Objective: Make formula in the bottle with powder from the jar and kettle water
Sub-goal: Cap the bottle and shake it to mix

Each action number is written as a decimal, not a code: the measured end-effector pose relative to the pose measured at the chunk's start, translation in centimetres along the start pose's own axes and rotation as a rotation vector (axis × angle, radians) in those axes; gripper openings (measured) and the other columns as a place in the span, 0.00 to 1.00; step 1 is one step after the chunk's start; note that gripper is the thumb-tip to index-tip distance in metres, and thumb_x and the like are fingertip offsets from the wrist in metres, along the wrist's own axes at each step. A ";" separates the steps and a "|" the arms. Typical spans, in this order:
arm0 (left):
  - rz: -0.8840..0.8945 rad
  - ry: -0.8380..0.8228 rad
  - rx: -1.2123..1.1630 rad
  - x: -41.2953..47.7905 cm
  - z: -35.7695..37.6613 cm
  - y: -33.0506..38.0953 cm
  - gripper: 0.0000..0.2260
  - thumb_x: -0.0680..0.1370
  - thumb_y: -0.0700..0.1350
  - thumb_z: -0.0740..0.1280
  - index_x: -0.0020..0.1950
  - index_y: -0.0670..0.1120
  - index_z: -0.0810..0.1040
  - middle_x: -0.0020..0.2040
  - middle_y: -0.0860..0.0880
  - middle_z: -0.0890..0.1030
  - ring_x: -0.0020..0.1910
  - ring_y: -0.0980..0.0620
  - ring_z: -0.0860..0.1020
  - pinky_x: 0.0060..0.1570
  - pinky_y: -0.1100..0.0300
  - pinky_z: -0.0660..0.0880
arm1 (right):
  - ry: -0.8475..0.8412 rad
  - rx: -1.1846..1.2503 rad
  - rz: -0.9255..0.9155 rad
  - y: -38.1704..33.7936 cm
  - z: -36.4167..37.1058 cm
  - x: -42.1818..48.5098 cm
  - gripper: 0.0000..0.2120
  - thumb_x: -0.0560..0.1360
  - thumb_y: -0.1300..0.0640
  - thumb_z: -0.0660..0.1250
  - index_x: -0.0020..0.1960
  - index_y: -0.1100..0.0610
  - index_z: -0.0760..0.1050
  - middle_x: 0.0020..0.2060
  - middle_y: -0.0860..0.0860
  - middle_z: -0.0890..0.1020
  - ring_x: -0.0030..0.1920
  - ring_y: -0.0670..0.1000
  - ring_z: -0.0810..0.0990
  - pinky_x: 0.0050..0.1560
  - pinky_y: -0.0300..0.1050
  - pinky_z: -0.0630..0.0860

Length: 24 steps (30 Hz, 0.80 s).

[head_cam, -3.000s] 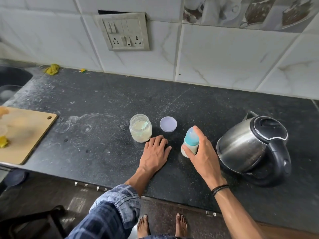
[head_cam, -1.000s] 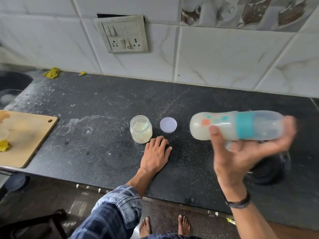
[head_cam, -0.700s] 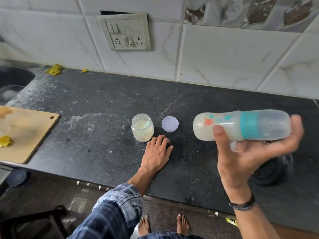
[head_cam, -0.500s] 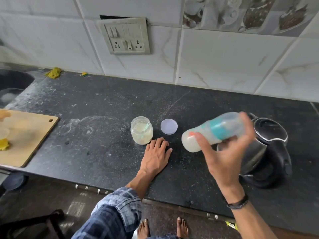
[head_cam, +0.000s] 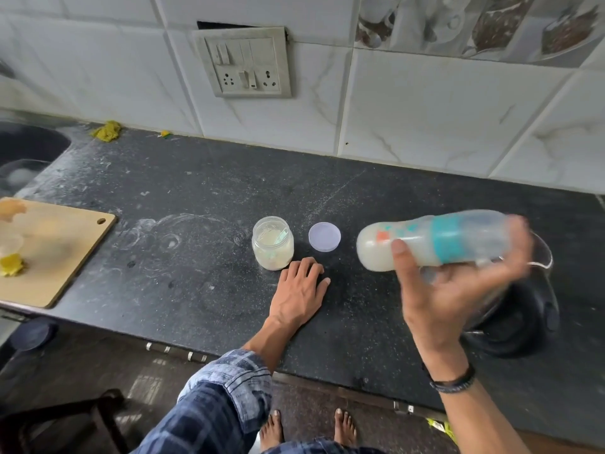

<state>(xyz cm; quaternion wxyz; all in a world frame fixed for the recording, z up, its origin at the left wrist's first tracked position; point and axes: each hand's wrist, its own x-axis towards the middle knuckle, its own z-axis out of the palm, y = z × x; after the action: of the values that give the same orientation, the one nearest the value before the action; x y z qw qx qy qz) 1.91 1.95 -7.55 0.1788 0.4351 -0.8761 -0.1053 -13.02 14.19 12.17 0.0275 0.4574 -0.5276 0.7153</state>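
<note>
Your right grip (head_cam: 451,296) clamps the bottle (head_cam: 458,237) sideways, likely to mix; your left grip (head_cam: 301,290) rests flat and unclenched at the jar's (head_cam: 272,247) five o'clock.

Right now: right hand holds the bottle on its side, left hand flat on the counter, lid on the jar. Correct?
Wrong on the lid. In the head view the jar is open; its lid lies on the counter beside it. The rest holds: right hand holds the bottle on its side, left hand flat on the counter.
</note>
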 end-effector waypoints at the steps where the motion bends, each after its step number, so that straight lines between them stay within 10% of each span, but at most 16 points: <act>1: 0.003 0.001 0.001 0.0 0.0 0.0 0.13 0.84 0.57 0.59 0.61 0.49 0.74 0.62 0.51 0.75 0.56 0.47 0.72 0.57 0.50 0.71 | -0.087 -0.025 0.125 -0.1 0.2 -0.2 0.47 0.71 0.47 0.83 0.77 0.56 0.57 0.70 0.45 0.72 0.65 0.48 0.79 0.60 0.55 0.83; 4: 0.015 0.006 0.003 0.0 0.1 -0.2 0.13 0.84 0.57 0.58 0.61 0.49 0.74 0.62 0.51 0.74 0.56 0.47 0.72 0.57 0.50 0.72 | -0.142 0.002 0.150 -0.7 0.4 -1.0 0.46 0.70 0.56 0.84 0.77 0.47 0.57 0.69 0.41 0.72 0.65 0.45 0.79 0.60 0.56 0.84; 8: 0.004 -0.004 -0.005 0.1 0.1 -0.2 0.13 0.85 0.57 0.58 0.61 0.50 0.73 0.62 0.51 0.74 0.57 0.47 0.72 0.57 0.50 0.72 | 0.124 0.008 -0.239 -0.7 -0.6 0.2 0.44 0.74 0.52 0.81 0.75 0.62 0.54 0.76 0.49 0.64 0.72 0.59 0.73 0.65 0.55 0.81; 12: 0.015 -0.007 0.001 0.1 -0.1 -0.1 0.14 0.85 0.57 0.58 0.61 0.50 0.74 0.63 0.51 0.74 0.57 0.48 0.72 0.57 0.50 0.71 | -0.074 0.003 0.051 -0.6 0.5 -0.4 0.45 0.71 0.57 0.82 0.77 0.37 0.59 0.71 0.34 0.71 0.67 0.47 0.79 0.61 0.54 0.83; 17: 0.008 -0.005 0.001 0.1 -0.2 0.0 0.14 0.85 0.57 0.58 0.61 0.49 0.74 0.62 0.51 0.74 0.57 0.47 0.72 0.57 0.50 0.72 | 0.087 0.053 -0.208 -0.2 -0.4 0.4 0.42 0.75 0.53 0.80 0.77 0.59 0.55 0.75 0.40 0.65 0.73 0.50 0.70 0.68 0.47 0.77; 24: 0.008 -0.021 0.003 0.0 -0.2 -0.1 0.14 0.85 0.57 0.58 0.62 0.49 0.74 0.63 0.51 0.74 0.57 0.47 0.72 0.58 0.50 0.71 | -0.062 0.027 0.010 -0.4 0.3 0.3 0.44 0.72 0.55 0.82 0.76 0.52 0.56 0.72 0.39 0.68 0.69 0.48 0.76 0.63 0.47 0.82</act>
<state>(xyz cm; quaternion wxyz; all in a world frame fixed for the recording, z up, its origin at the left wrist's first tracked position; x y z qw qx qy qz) 2.02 1.88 -7.40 0.1692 0.4306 -0.8799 -0.1078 -12.78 14.03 12.70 0.0015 0.4772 -0.5208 0.7079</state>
